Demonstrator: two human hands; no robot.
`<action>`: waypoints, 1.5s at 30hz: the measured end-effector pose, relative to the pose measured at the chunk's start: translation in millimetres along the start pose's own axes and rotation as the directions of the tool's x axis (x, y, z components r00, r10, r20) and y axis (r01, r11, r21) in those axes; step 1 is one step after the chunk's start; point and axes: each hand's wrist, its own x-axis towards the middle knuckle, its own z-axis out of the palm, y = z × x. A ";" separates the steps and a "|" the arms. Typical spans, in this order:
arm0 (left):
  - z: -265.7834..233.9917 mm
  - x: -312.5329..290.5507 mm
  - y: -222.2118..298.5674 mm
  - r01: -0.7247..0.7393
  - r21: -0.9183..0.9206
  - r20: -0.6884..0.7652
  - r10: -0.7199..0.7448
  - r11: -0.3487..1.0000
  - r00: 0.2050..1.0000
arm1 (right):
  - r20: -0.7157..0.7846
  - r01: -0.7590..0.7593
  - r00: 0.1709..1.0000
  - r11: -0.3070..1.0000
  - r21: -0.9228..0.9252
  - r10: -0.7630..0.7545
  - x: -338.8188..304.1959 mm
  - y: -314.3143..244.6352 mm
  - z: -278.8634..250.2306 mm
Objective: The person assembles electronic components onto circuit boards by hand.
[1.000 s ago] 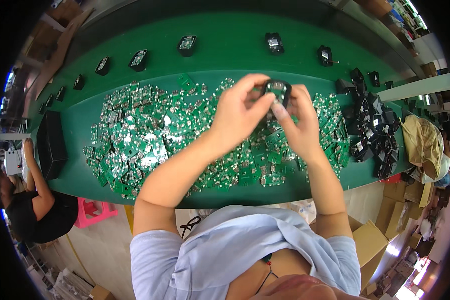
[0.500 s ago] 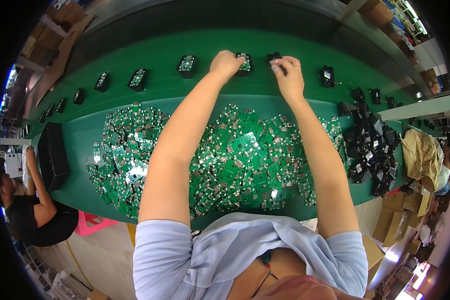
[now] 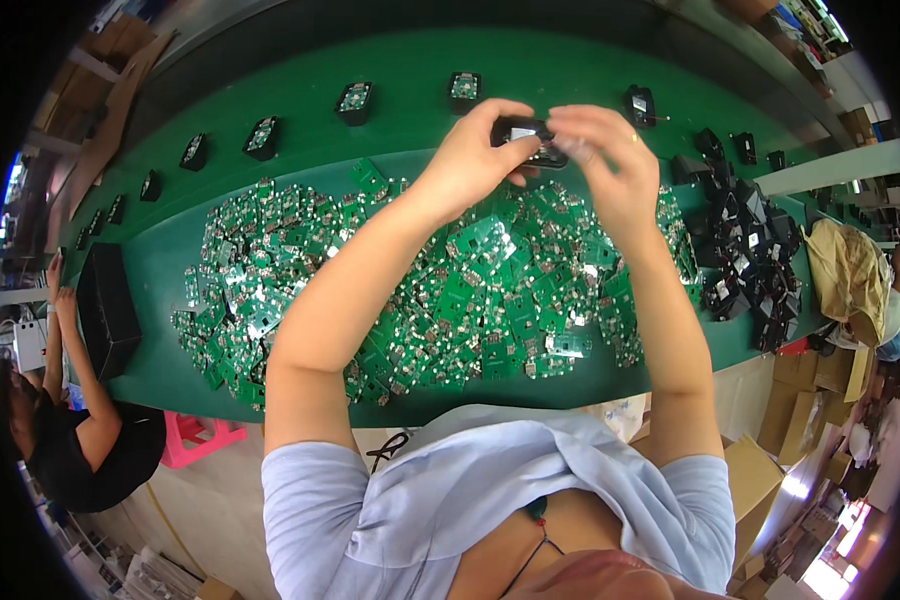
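Note:
Between my hands is a black plastic housing (image 3: 515, 129), held up over the far edge of the heap of boards. My left hand (image 3: 485, 150) grips it from the left, thumb across its face. At its right side my right hand (image 3: 602, 150) touches it; those fingers are smeared by motion, so whether they pinch anything is unclear. A housing with a green board inside (image 3: 465, 90) stands just beyond my left hand, on the green belt. Below my arms spreads a wide heap of green circuit boards (image 3: 470, 300).
Several board-filled housings, one of them (image 3: 354, 102), line the belt (image 3: 410, 70) to the left. A black housing (image 3: 640, 105) sits to the right, near a pile of black housings (image 3: 745, 250). A black bin (image 3: 108, 310) stands left, beside another person (image 3: 80, 450).
My left hand has left the board-filled housing and now grips the black housing, lifted off the belt nearer me. My right hand has come nearer too. The belt's housings have shifted left.

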 end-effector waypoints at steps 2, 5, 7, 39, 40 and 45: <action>1.1 -9.1 -8.2 -0.078 0.136 -0.097 0.092 0.988 0.991 | 0.043 0.161 0.987 0.978 -0.132 -0.156 -9.8 -19.2 -3.1; -2.8 -24.5 -9.8 -0.105 0.208 -0.268 0.159 0.972 0.950 | 0.085 0.249 0.968 0.940 -0.232 -0.236 -28.8 -37.0 -13.5; -1.5 -43.5 -6.1 -0.081 -0.071 -0.275 0.059 0.994 0.960 | 0.102 0.017 0.994 0.849 -0.528 0.044 -41.4 -39.3 -31.6; 47.7 -126.5 -32.6 0.049 -0.069 0.026 -0.047 0.996 0.999 | 0.337 -0.724 0.684 0.550 0.415 0.646 -129.9 -73.9 -42.4; 47.7 -127.5 -33.8 0.041 -0.031 0.036 -0.040 0.999 0.999 | 0.339 -0.726 0.683 0.547 0.416 0.647 -130.5 -74.2 -42.5; 51.1 -130.6 -44.1 -0.026 0.103 0.034 0.022 0.994 0.999 | 0.379 -0.771 0.632 0.496 0.400 0.676 -133.3 -76.3 -40.6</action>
